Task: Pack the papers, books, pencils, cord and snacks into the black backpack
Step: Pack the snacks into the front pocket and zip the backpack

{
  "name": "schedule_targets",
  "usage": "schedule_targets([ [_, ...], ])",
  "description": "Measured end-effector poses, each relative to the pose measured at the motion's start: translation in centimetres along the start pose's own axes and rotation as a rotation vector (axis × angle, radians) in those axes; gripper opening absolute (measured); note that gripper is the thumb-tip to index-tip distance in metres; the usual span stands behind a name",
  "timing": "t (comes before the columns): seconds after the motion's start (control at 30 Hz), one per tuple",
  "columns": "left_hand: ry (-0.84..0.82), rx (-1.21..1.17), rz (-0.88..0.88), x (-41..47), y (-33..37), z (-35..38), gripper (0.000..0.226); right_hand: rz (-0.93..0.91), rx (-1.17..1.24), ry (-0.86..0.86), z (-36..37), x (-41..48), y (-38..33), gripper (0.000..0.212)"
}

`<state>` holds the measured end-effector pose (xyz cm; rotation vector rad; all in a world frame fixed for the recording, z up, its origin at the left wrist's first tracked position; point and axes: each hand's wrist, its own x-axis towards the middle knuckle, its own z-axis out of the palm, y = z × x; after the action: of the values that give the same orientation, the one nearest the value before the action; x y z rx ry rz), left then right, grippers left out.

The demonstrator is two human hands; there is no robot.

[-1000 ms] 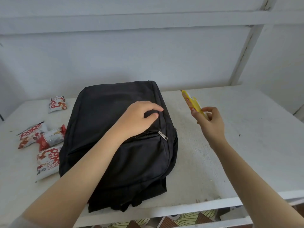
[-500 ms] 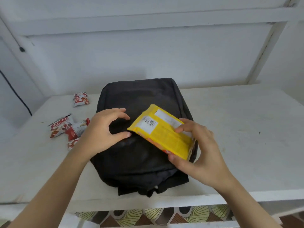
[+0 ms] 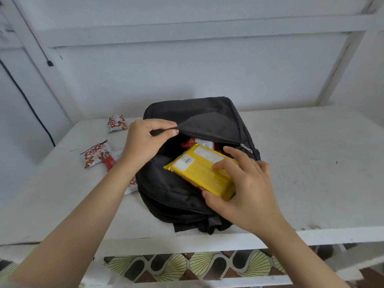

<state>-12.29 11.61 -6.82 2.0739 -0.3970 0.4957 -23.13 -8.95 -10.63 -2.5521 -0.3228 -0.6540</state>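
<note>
Black backpack (image 3: 207, 113) lies flat on the white table (image 3: 311, 163) with its pocket mouth gaping. Left hand (image 3: 143, 142) pinches the pocket flap (image 3: 207, 125) between thumb and fingers, lifting it. Right hand (image 3: 245, 188) grips the yellow snack pack (image 3: 199, 171), thumb at the near end and fingers on top, far end poking into the opening. Just past that grip there's a red packet (image 3: 199, 143) inside. Left of the pinch, loose snack packets (image 3: 97, 155) sit on the table.
</note>
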Motion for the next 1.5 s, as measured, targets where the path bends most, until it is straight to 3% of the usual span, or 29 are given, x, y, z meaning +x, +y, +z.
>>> schedule_targets([
  [0.17, -0.023, -0.019, 0.001, -0.5, -0.1, -0.1, 0.019, 0.185, -0.124, 0.032, 2.0, 1.1, -2.9, 0.055],
  [0.37, -0.089, 0.028, -0.012, -1.1, -0.8, -0.5, 0.018, 0.037, 0.229, -0.175, 2.7, 0.2, -2.7, 0.053],
  [0.63, -0.076, 0.133, 0.034, -3.2, -2.7, -1.5, 0.013, 0.009, 0.177, -0.048, 3.8, 1.6, -2.8, 0.062],
  [0.87, 0.003, 0.050, 0.049, -3.8, -2.5, -1.5, 0.009, 0.001, -0.230, 0.210, 5.5, 4.7, -4.2, 0.092],
  [1.0, 0.032, 0.045, 0.047, -3.9, -2.6, -1.3, 0.010, 0.033, -0.369, 0.248, 6.7, 7.0, -4.8, 0.099],
  [1.17, 0.014, 0.078, 0.057, -4.6, -3.5, -1.9, 0.014, -0.005, -0.204, 0.216, 6.8, 6.8, -7.0, 0.083],
  [1.33, 0.048, 0.160, -0.131, -6.5, -7.9, -5.9, 0.020, -0.361, -0.083, 0.067, 8.1, 4.6, -11.0, 0.048],
  [1.4, 0.088, 0.212, -0.221, -7.3, -10.3, -7.6, 0.022, -0.479, -0.197, -0.039, 9.7, 4.7, -12.8, 0.038],
  [1.5, 0.200, 0.194, -0.356, -8.0, -12.8, -9.7, 0.030, -0.525, -0.623, -0.316, 13.0, 5.3, -15.6, 0.031],
])
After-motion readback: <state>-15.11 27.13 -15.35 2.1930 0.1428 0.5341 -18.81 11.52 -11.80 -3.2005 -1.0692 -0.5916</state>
